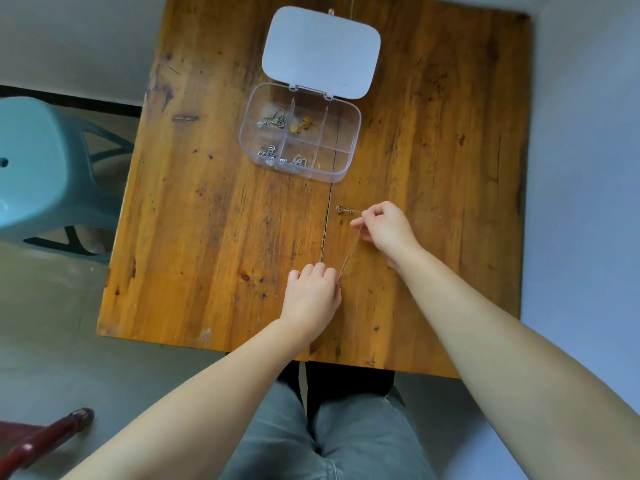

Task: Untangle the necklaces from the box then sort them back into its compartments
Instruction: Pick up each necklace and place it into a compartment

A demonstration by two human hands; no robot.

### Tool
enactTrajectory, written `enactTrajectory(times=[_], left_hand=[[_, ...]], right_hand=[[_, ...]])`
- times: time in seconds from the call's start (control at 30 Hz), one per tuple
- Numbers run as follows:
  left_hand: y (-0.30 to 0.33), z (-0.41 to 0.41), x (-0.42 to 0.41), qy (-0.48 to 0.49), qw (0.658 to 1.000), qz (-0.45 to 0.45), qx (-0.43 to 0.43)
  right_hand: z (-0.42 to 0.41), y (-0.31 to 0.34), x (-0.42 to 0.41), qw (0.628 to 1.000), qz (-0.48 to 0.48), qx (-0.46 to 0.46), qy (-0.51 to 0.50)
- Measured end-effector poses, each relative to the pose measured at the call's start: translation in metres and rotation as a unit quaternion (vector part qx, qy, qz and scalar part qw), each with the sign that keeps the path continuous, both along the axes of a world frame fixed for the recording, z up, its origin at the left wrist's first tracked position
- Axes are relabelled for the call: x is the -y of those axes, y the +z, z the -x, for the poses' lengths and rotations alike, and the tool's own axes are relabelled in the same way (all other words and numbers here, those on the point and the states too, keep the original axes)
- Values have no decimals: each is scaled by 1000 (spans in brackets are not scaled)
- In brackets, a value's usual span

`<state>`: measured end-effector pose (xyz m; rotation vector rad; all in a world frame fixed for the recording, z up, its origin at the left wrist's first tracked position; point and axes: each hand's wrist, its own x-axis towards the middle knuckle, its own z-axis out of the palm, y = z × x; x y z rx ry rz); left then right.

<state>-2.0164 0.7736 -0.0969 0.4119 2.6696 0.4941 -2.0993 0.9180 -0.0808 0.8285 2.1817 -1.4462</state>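
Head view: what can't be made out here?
- Chain between left hand and right hand: too thin to tell one strand from several.
- Both grips: curled fingers hide them.
- Pieces in the box: too small to identify.
- Stool: cut off at left edge.

Soft, even daylight fills the scene, moderately bright and without hard glare. The tabletop (214, 216) carries a mild sheen beyond the hands, and the white lid (320, 51) of the box looks pale and slightly washed out. Shadows are faint: a thin dark smudge sits under the right hand (388, 225) and wrist. Wide-angle distortion bows the tabletop edges and stretches the forearms toward the lower corners. Fine detail is soft; the chain (349, 251) between the hands barely resolves.
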Motion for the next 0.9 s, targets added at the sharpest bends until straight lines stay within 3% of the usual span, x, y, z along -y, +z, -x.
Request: enactTrajectory(times=[0.1, 0.2, 0.4, 0.57, 0.73, 0.9], left_hand=[[14, 3, -2, -14, 997, -66, 35], [33, 5, -18, -47, 991, -113, 52], [48, -2, -74, -121, 978, -171, 12], [38, -13, -118, -156, 968, -199, 3], [7, -24, -141, -136, 975, -174, 0], [-13, -28, -144, -165, 982, -85, -11]], right_hand=[[1, 11, -17, 974, 183, 21, -131], [2, 25, -42, 951, 250, 4, -180], [11, 51, -106, 979, 136, -71, -130], [16, 46, -153, 985, 76, -79, -135], [18, 23, -166, 997, 15, -62, -41], [16, 4, -158, 994, -22, -77, 70]])
